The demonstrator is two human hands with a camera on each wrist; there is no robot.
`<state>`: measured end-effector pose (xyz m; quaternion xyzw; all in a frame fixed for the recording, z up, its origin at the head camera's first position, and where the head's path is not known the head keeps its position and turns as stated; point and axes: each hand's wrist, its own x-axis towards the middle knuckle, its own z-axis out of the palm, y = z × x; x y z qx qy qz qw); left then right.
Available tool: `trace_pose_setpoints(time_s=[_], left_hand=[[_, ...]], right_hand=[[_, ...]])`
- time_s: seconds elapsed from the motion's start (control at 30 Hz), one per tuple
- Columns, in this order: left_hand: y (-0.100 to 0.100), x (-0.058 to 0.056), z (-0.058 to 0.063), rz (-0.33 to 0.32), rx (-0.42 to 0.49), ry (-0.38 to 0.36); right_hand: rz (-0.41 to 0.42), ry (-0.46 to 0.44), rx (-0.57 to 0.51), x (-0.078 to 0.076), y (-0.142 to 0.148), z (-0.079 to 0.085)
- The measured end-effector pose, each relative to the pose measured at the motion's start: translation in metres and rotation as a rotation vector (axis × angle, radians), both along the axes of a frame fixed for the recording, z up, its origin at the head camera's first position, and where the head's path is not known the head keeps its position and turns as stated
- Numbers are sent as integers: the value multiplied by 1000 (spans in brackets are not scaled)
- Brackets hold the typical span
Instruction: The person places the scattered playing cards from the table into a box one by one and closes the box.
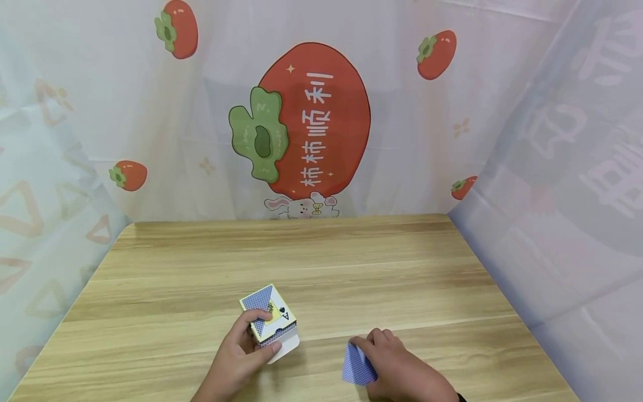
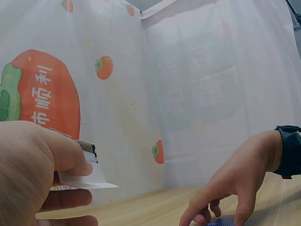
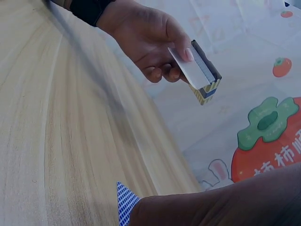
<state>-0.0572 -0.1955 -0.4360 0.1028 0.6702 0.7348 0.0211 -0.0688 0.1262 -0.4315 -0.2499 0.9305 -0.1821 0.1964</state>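
My left hand [image 1: 236, 354] grips a playing card box [image 1: 258, 298] with a blue-patterned back and an ace of spades printed on it. Its white end flap [image 1: 288, 345] hangs out toward the table, and card edges show inside the opening. To the right, my right hand [image 1: 394, 363] pinches a blue-backed playing card [image 1: 356, 368] at the table surface; whether it is a single card cannot be told. In the right wrist view the box [image 3: 207, 90] is held above the table, thumb against the flap. Only a corner of the blue-backed card [image 3: 125, 202] shows there.
Both hands work over the near part of a wooden table [image 1: 301, 251]. A white cloth [image 1: 392, 184] printed with persimmons stands along the far edge, with cloth walls at left and right. A dark band [image 2: 288, 150] is round the right wrist.
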Motion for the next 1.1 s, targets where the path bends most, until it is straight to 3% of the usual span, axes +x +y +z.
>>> trace_pose_setpoints(time_s=[0.33,0.77,1.1], left_hand=[[1,0,1,1,-1,-4],[1,0,0,18,-14,-18],[1,1,3,17,-1,-33]], right_hand=[[24,33,-17,3,0,0],[19,-20,-22,3,-7,-1],[128,-26,-71,4,-21,-12]])
